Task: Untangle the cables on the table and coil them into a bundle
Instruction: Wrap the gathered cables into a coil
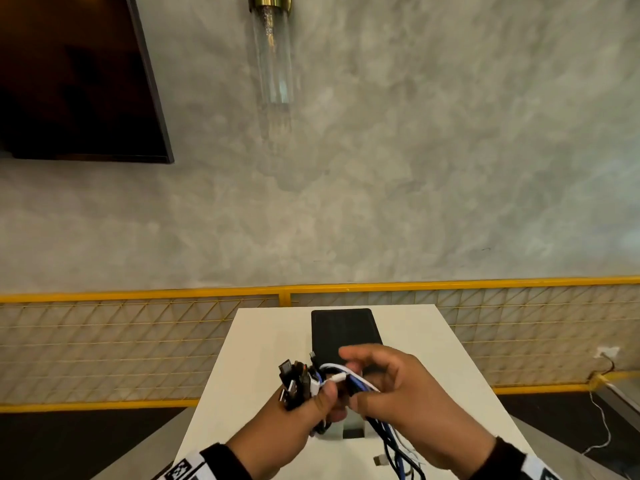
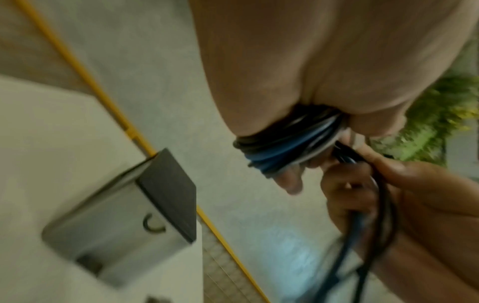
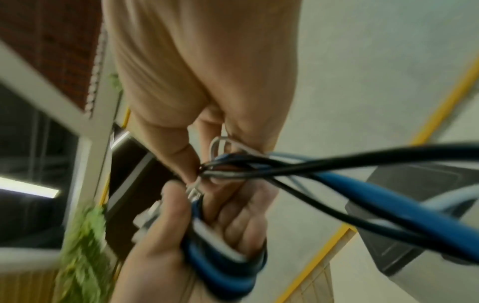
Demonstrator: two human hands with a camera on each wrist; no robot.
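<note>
Both hands meet above the white table [image 1: 249,368]. My left hand [image 1: 311,407] grips a bundle of cables [image 1: 304,379], black, blue and white, with several plug ends sticking up past the thumb. In the left wrist view the cable coil [image 2: 285,145] is wrapped round the fingers of my left hand [image 2: 298,92]. My right hand [image 1: 401,386] pinches the loose strands [image 1: 360,384] where they leave the bundle. In the right wrist view black, blue and white cable strands [image 3: 362,188] run from my right hand [image 3: 207,160] toward the camera. The loose tails [image 1: 398,452] hang down onto the table.
A black flat device [image 1: 343,332] stands tilted on a grey stand [image 1: 349,429] at the table's middle, right behind the hands. A yellow-railed mesh fence [image 1: 138,341] runs behind the table. A white cable [image 1: 602,424] lies on the floor at right.
</note>
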